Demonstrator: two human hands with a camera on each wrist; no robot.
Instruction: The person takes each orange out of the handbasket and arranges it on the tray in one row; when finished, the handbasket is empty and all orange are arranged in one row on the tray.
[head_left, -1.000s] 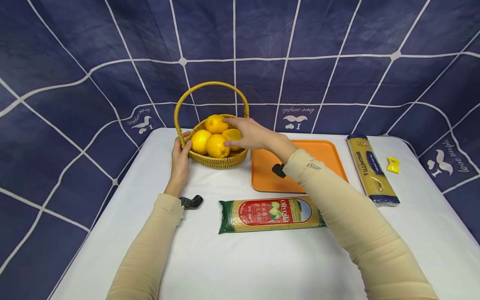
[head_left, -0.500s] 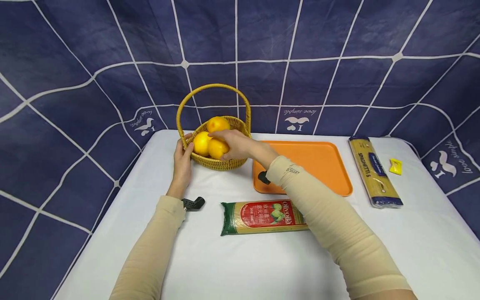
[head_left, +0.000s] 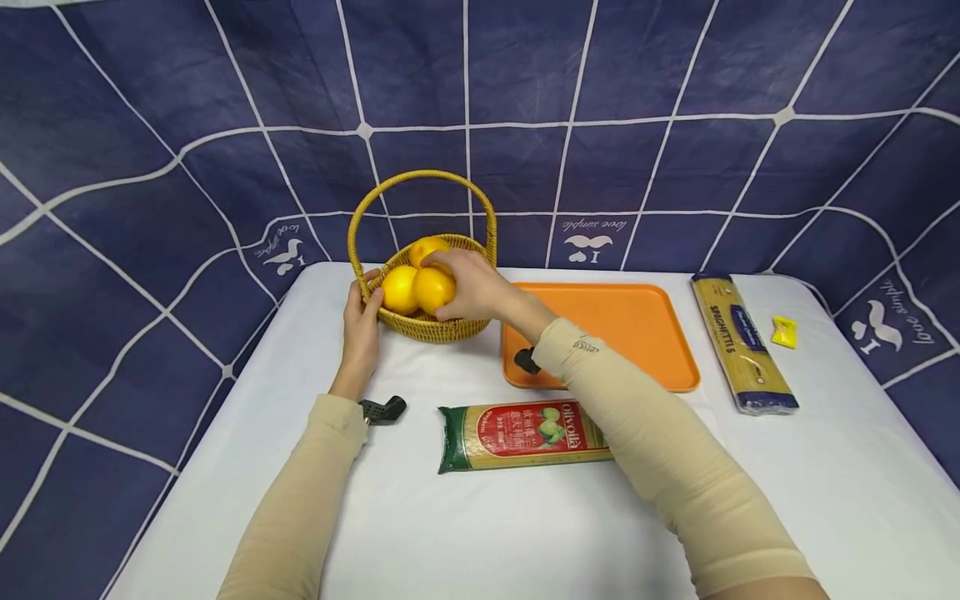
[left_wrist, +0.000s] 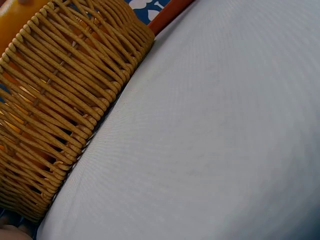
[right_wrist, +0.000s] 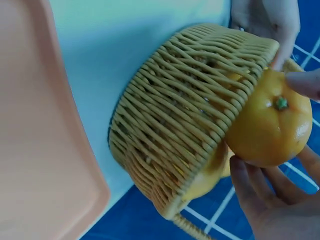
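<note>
Left of centre, the left hand (head_left: 362, 333) grips the basket (head_left: 435, 330), probably to steady it. The right hand (head_left: 474, 285) clasps an orange (head_left: 432, 292), likely against slipping.

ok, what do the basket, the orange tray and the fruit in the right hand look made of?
Basket: woven cord-like strands, slight sheen; rattan or plastic imitation, can't tell.
Orange tray: likely moulded plastic, satin-smooth, judging by even colour and raised rim.
Fruit: glossy skin with highlights and a green stem spot; real citrus or plastic fake.
</note>
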